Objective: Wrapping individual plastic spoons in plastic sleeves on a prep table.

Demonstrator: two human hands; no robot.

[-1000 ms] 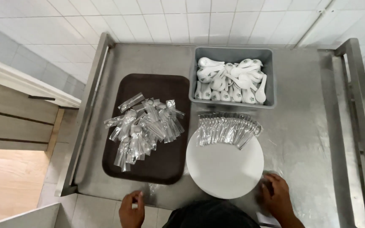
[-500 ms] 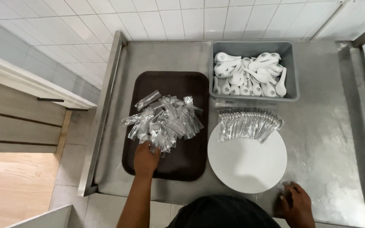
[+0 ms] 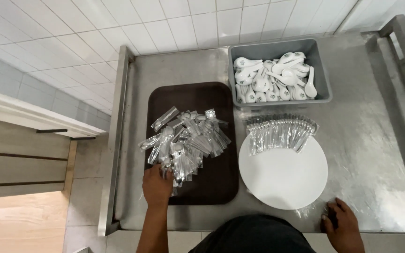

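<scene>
left hand [image 3: 157, 183] lies on near edge of loose heap of clear plastic-wrapped spoons [image 3: 183, 140] on dark brown rectangular tray [image 3: 216, 182], fingers curled into packets, cannot tell if anything pinched. right hand [image 3: 342, 225] rests empty, loosely curled, on steel table [image 3: 376, 154] near round white plate [image 3: 283, 171]. slippery wrappers, so heap could slide off tray's left side.
</scene>
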